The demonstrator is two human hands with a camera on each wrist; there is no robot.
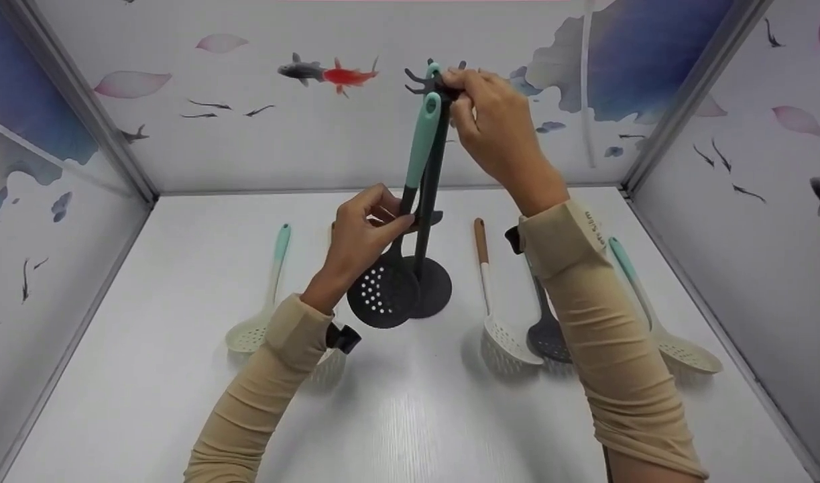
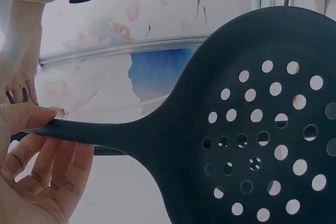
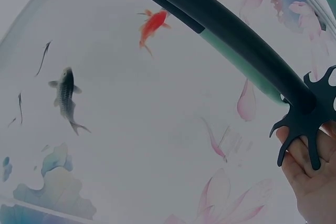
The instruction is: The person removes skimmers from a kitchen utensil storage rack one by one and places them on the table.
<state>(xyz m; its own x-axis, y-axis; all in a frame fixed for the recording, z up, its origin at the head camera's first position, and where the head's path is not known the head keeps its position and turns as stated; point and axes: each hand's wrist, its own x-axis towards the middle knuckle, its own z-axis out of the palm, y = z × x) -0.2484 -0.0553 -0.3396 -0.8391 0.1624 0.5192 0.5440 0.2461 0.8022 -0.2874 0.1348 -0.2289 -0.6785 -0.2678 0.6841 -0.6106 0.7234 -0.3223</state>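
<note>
My left hand point(image 1: 364, 225) pinches the dark neck of a slotted skimmer point(image 1: 383, 295) between thumb and fingers. The skimmer hangs head down beside a black utensil stand point(image 1: 431, 288), its teal handle reaching up near the hooks. Close up in the left wrist view, the perforated skimmer head point(image 2: 252, 129) fills much of the picture. At the stand's top, my right hand point(image 1: 500, 117) grips the hooked crown with its fingers. Those hooks point(image 3: 310, 124) show against the fingers in the right wrist view. Another teal handle end point(image 1: 434, 68) shows at the crown, mostly hidden behind.
On the white table point(image 1: 396, 416) lie a pale skimmer with teal handle point(image 1: 249, 335) at left and another pale utensil point(image 1: 329, 369) partly behind the left arm. To the right are a brown-handled skimmer point(image 1: 507, 342), a dark slotted turner point(image 1: 549, 335) and a pale teal-handled skimmer point(image 1: 684, 352). Printed panels surround the table.
</note>
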